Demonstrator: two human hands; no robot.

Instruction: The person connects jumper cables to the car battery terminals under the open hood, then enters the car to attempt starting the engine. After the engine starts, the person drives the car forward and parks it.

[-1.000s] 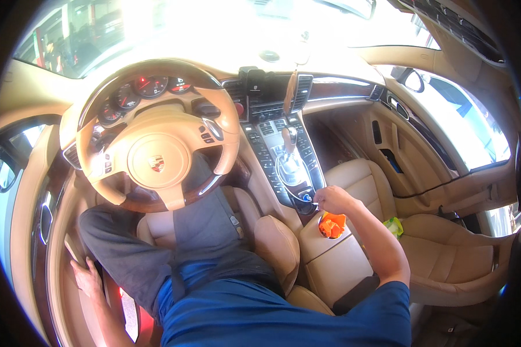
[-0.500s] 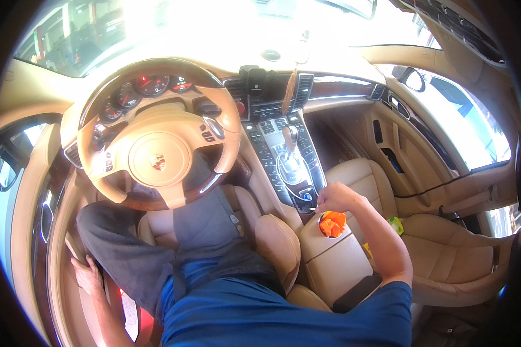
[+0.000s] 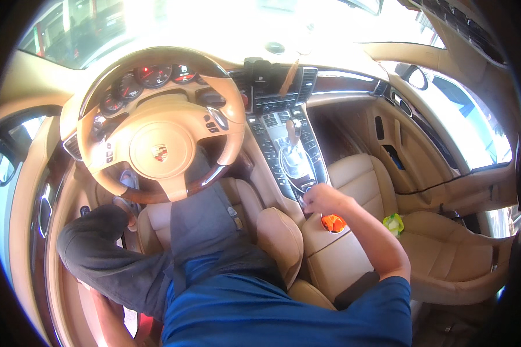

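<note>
My right hand (image 3: 324,199) hovers over the rear end of the centre console (image 3: 272,147), its fingers curled together. What they hold, if anything, I cannot make out. Just behind it, crumpled orange material (image 3: 333,223) fills a round cup at the front of the beige armrest (image 3: 337,263). Ahead of the hand stands the gear lever (image 3: 293,132). My left forearm (image 3: 111,319) reaches down between the seat and the driver's door; the hand is almost wholly hidden behind my bent left leg (image 3: 101,243).
The steering wheel (image 3: 162,151) stands close above my legs. A phone holder (image 3: 259,75) is by the centre screen. On the passenger seat (image 3: 446,254) lies a yellow-green packet (image 3: 393,224). A dark flat object (image 3: 356,289) rests at the armrest's rear, partly under my right arm.
My left leg has swung outward, and a foot now shows below the wheel. It covers my left hand, which was visible by the door. My right hand has shifted slightly left.
</note>
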